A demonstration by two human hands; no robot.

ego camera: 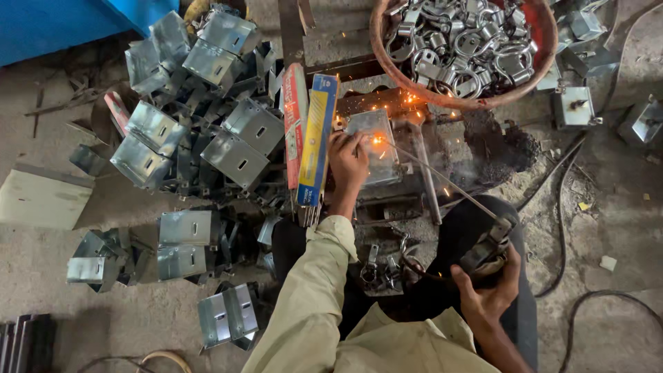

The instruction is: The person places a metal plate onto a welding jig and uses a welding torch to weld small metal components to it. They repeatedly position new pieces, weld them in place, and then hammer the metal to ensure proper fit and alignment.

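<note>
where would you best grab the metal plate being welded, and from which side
Probably by its left edge, coming from the left, where the left hand already rests on the metal plate. The sparks and rod tip sit at its right side, so that edge is hot.

A dusty concrete floor (621, 228) carries everything, with a heap of folded galvanised metal boxes (200, 117) spread over its left half and a few more loose boxes (186, 242) nearer the bottom. A round rusty basin (545, 41) full of shiny metal rings and shackles sits at the top right, beside dark welding debris (501, 145) and black cables (563, 228) trailing across the ground. Near the middle lie long packets of welding rods (314, 135), red and blue-yellow, just beside a low metal work block (407, 159), while a flat pale board (41, 197) rests at the far left.
</note>
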